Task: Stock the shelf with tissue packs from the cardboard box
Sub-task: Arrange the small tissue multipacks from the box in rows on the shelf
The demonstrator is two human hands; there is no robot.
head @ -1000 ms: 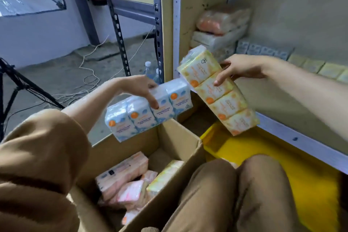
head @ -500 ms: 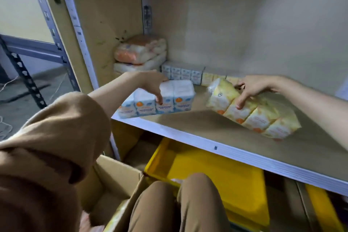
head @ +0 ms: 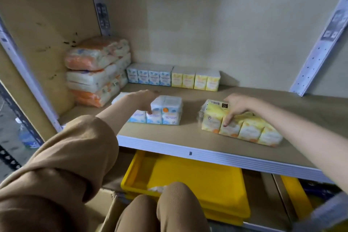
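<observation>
A blue-and-white tissue pack [head: 165, 111] rests on the wooden shelf [head: 188, 135], and my left hand [head: 143, 100] grips it from above. To the right, a yellow tissue pack [head: 244, 130] lies on the same shelf at a slant, with my right hand [head: 235, 105] holding its left end, fingers over the front. At the back of the shelf stand a blue pack [head: 148, 75] and a yellow pack [head: 195, 79] side by side. Only a corner of the cardboard box [head: 105, 211] shows at the bottom left.
Orange-and-white tissue bundles [head: 96, 69] are stacked in the shelf's back left corner. A yellow plastic tray [head: 207, 181] sits under the shelf, behind my knees [head: 165, 207]. A perforated metal upright [head: 320, 43] leans at the right. A water bottle [head: 26, 135] stands on the floor at left.
Both hands have carried the packs from above the box onto the shelf and set them down. My view has swung up from the box to the shelf.
</observation>
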